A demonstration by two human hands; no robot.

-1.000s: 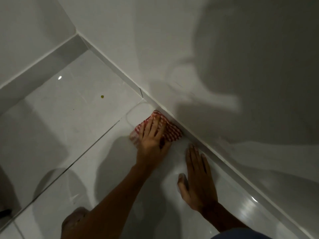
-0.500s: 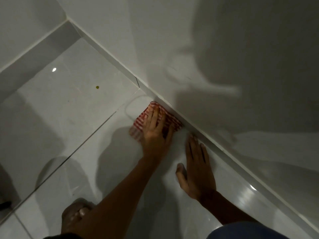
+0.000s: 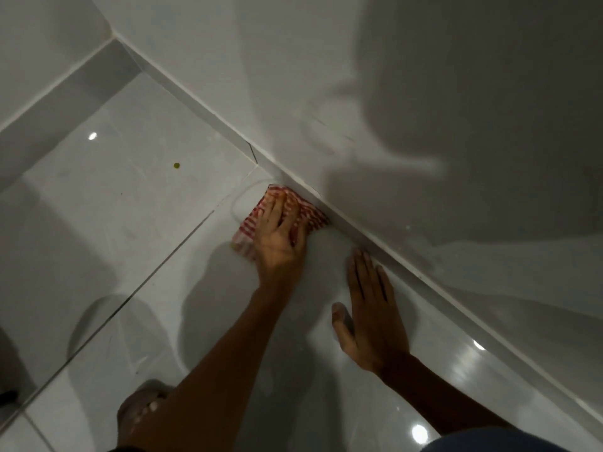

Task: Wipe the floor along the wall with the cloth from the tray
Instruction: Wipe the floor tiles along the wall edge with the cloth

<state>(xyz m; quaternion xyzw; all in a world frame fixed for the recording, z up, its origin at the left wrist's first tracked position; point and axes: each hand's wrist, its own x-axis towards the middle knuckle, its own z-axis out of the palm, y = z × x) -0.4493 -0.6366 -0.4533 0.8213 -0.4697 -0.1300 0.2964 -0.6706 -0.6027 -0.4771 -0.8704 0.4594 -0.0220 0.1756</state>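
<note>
A glossy pale tiled floor (image 3: 137, 223) is seen from above, crossed by a dark grout line running from lower left toward the centre. A plain light wall (image 3: 424, 93) with a low skirting strip (image 3: 408, 265) cuts diagonally from upper left to lower right. At the centre, a red-and-white striped cloth (image 3: 306, 212) is pressed flat against the floor, touching the skirting, under the left hand (image 3: 280, 239), fingers spread over it. The right hand (image 3: 372, 314) is laid flat and released on the tile beside the skirting. A small dark speck (image 3: 176, 165) is seen at left.
</note>
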